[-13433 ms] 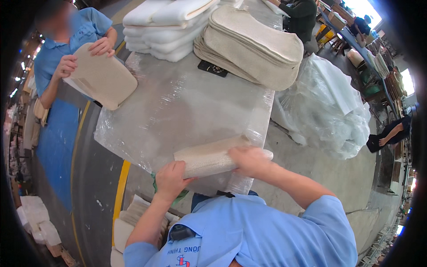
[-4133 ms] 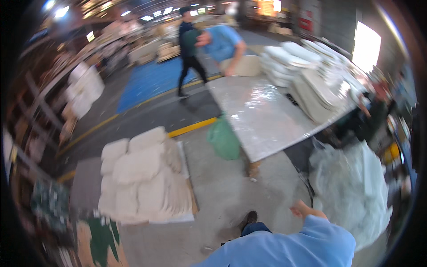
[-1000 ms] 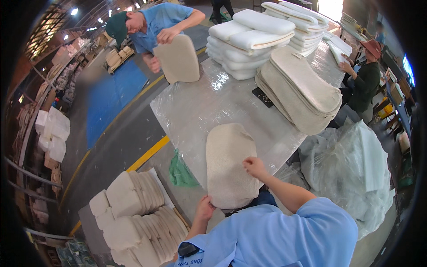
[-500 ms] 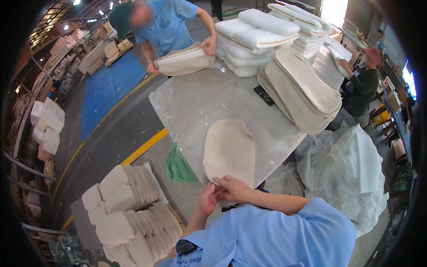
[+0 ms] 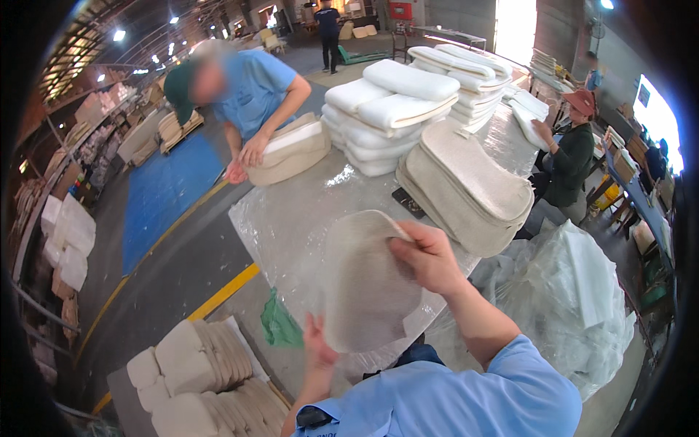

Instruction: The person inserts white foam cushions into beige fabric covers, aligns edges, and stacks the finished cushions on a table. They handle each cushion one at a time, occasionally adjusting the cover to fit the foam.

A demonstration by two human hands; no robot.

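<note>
A beige cushion cover, flat with rounded corners, is lifted off the table and tilted in front of me, a little blurred. My right hand is closed on its upper right edge, thumb on the near face. At its lower left edge, my left hand grips the cover, with some fingers hidden by the cloth. Past my right hand lies a thick stack of similar beige covers on the plastic-covered table. A dark flat object lies beside that stack.
White folded padding is piled at the table's far side. Across from me a co-worker handles a beige cushion; another person sits at the right. Beige stacks stand low left, near a green bag. Clear plastic bulges at right.
The cover has been raised from the table. My right hand has moved from its near edge to its upper right edge. The co-worker across has lowered the cushion and leans over it.
</note>
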